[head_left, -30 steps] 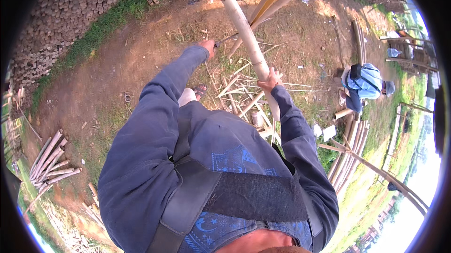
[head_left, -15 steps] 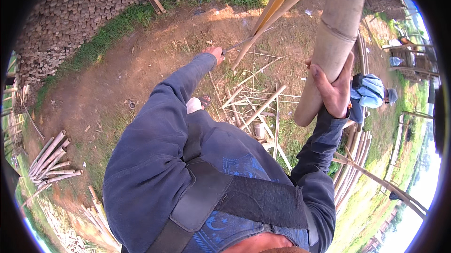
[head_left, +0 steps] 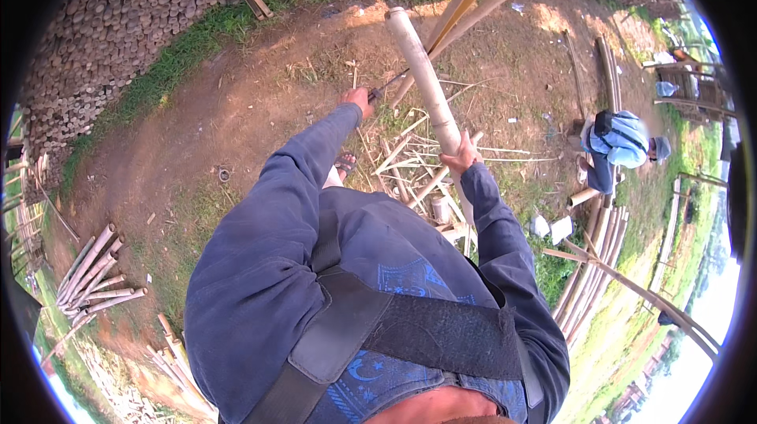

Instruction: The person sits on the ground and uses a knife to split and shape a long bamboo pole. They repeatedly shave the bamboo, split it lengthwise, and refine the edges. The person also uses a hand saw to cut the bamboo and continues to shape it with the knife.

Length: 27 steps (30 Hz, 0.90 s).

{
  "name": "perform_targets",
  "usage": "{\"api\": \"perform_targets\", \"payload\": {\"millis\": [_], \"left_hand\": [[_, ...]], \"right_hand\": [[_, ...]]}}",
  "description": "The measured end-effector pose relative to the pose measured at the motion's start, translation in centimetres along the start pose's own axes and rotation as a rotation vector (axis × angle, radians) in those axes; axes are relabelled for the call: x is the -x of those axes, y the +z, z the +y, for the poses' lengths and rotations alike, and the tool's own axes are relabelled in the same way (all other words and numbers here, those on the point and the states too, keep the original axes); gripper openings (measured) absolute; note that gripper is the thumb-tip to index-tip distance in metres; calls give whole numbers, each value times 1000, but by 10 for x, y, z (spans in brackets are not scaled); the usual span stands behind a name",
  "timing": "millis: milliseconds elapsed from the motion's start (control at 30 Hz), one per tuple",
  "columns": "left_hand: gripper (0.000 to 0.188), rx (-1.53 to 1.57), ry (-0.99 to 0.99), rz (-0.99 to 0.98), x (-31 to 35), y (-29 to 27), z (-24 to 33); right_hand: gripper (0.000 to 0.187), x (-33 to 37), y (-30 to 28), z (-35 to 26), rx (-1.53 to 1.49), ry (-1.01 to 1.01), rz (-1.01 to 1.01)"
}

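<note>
My left hand (head_left: 357,102) is closed around the dark handle of a long-bladed knife (head_left: 393,81). The blade points right, toward the bamboo pole, and its far end is hidden there; I cannot tell whether they touch. My right hand (head_left: 464,155) grips the thick, pale bamboo pole (head_left: 426,81) near its lower part. The pole leans up and to the left, its upper end in the air just in front of two slanting bamboo supports (head_left: 465,10). Below my hands lies a heap of split bamboo strips (head_left: 406,158) on the dirt.
Beyond the dirt ground stands a wall of stacked bamboo ends (head_left: 118,46). A person in a light blue shirt (head_left: 624,140) crouches at the right by long bamboo poles (head_left: 597,266). More cut bamboo (head_left: 95,270) lies at the left. A small can (head_left: 439,207) stands near the strips.
The bamboo pole has swung down and left from high at the right, and my right hand has lowered with it toward the middle. My left hand has barely moved.
</note>
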<state>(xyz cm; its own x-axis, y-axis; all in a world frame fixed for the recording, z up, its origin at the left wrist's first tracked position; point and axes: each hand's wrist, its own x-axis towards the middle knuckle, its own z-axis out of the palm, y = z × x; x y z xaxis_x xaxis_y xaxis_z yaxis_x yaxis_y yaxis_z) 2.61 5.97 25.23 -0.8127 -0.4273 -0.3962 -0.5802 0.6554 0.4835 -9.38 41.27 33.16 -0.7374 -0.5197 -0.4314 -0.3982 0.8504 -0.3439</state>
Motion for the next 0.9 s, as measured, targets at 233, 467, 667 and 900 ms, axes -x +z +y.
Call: {"api": "perform_targets", "payload": {"millis": [233,467,667,900], "left_hand": [[57,379,-88,-388,-19,-21,19],[67,116,-81,-301,5,-49,46],[55,148,12,-258,0,-33,19],[42,286,63,-588,-4,-22,-14]], "right_hand": [[81,49,-77,-66,-774,-96,-128],[78,97,-209,-151,-492,-377,470],[83,44,-136,-126,-184,-466,771],[96,9,-24,-26,126,39,-44]]}}
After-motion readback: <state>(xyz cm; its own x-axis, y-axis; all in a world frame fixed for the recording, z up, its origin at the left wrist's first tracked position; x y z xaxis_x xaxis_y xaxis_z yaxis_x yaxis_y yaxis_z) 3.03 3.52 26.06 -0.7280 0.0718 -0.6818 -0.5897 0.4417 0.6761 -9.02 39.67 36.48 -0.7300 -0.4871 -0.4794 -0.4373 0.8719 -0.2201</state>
